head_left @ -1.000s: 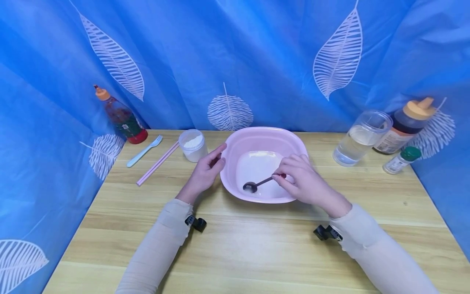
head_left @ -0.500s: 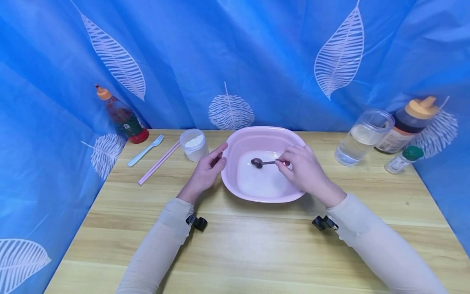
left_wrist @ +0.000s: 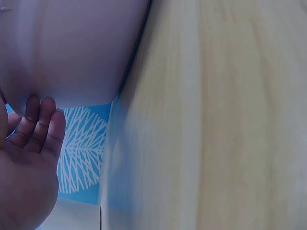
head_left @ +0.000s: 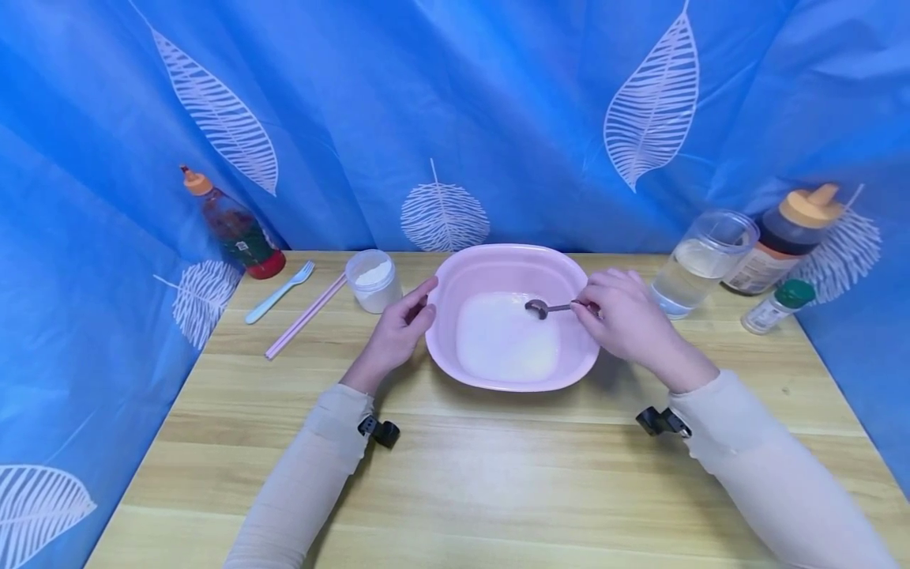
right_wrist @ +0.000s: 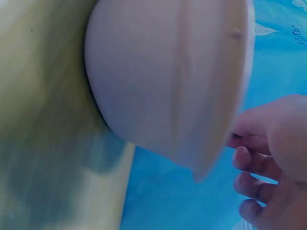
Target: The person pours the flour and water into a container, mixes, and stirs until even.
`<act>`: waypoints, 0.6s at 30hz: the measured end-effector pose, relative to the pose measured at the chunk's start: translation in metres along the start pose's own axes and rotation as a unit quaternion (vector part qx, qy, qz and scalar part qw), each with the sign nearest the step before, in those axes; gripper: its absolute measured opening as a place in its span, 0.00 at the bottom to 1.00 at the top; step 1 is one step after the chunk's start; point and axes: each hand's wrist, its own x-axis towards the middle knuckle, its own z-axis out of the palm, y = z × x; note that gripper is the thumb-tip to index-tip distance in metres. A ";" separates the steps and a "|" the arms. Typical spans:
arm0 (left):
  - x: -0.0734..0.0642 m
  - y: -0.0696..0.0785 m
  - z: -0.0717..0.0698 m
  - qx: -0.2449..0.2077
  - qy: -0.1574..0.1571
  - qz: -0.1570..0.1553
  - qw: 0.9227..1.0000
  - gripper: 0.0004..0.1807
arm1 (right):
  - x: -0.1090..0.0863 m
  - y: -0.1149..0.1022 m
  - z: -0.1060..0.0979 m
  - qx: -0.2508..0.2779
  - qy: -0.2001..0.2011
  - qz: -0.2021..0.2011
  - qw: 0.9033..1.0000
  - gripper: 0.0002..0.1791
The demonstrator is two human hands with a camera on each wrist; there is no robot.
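Observation:
My right hand (head_left: 626, 320) pinches a small dark-handled spoon (head_left: 538, 309), its bowl over the back right of the pink basin (head_left: 441, 348). Milky white liquid (head_left: 508, 340) covers the basin's bottom. In the right wrist view, the right hand (right_wrist: 273, 158) is beside the basin's rim, thumb and index finger together and the other fingers loosely bent. My left hand (head_left: 398, 328) rests against the basin's left side. The left wrist view shows its nearly straight fingers (left_wrist: 45, 124) against the outer wall of the basin (left_wrist: 72, 52); the thumb is hidden there.
Left of the basin are a jar of white powder (head_left: 374, 288), pink chopsticks (head_left: 306, 318), a light blue fork (head_left: 280, 294) and a red sauce bottle (head_left: 242, 233). At the right stand a cup of clear liquid (head_left: 690, 276), a dark sauce bottle (head_left: 775, 245) and a green-capped shaker (head_left: 778, 308).
The spoon has swept from the basin's front left toward the back, then right. My right hand has shifted right with it. My left hand has stayed at the basin's left side.

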 end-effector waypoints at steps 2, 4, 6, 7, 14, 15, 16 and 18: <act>0.000 0.000 0.000 -0.002 0.000 0.000 1.000 0.29 | -0.003 0.002 -0.006 0.009 -0.007 -0.008 1.000 0.05; 0.000 -0.001 0.000 0.000 0.001 0.001 1.000 0.29 | -0.007 0.003 -0.011 0.018 -0.015 -0.015 1.000 0.04; 0.000 -0.001 0.000 0.001 0.002 0.002 1.000 0.29 | -0.010 0.003 -0.016 0.025 -0.028 -0.020 0.999 0.04; 0.000 -0.001 0.000 0.001 0.002 0.002 1.000 0.29 | -0.011 0.003 -0.018 0.028 -0.035 -0.023 0.999 0.04; 0.000 0.000 0.000 0.001 0.000 -0.001 1.000 0.29 | -0.013 -0.005 -0.013 0.074 -0.076 -0.055 0.993 0.04; -0.001 0.000 0.000 0.001 0.000 -0.001 1.000 0.29 | -0.012 -0.007 -0.010 0.083 -0.076 -0.062 0.992 0.04; -0.001 0.001 0.000 0.002 0.000 -0.001 1.000 0.29 | -0.011 -0.009 -0.006 0.091 -0.072 -0.069 0.991 0.04; -0.001 0.001 0.000 0.004 0.000 0.000 1.000 0.29 | -0.009 -0.012 0.002 0.099 -0.060 -0.083 0.990 0.05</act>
